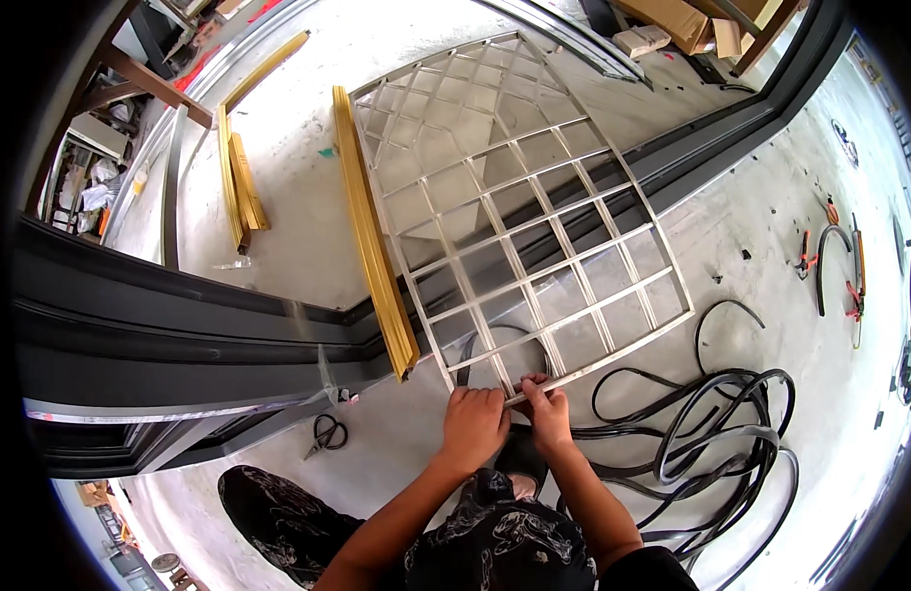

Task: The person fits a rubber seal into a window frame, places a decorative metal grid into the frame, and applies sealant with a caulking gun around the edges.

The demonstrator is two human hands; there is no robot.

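A silvery metal grille (520, 258) of crossed bars lies in front of me, its far part reaching over the dark frame. Its near edge bar is in both my hands. My left hand (475, 429) is closed over that edge near the left corner, fingers curled. Just to its right, my right hand (547, 412) grips the same bar, thumb and fingers pressed together around it. Whether a small piece sits between the fingers is too small to tell. A gold-coloured metal profile (374, 236) lies along the grille's left side.
Coiled black rubber strip (731, 428) lies on the floor at right. Scissors (326, 434) rest at left. A dark grey metal frame (180, 315) crosses the floor. More gold profiles (241, 182) lie far left, hand tools (856, 286) far right, cardboard boxes (677, 22) at the back.
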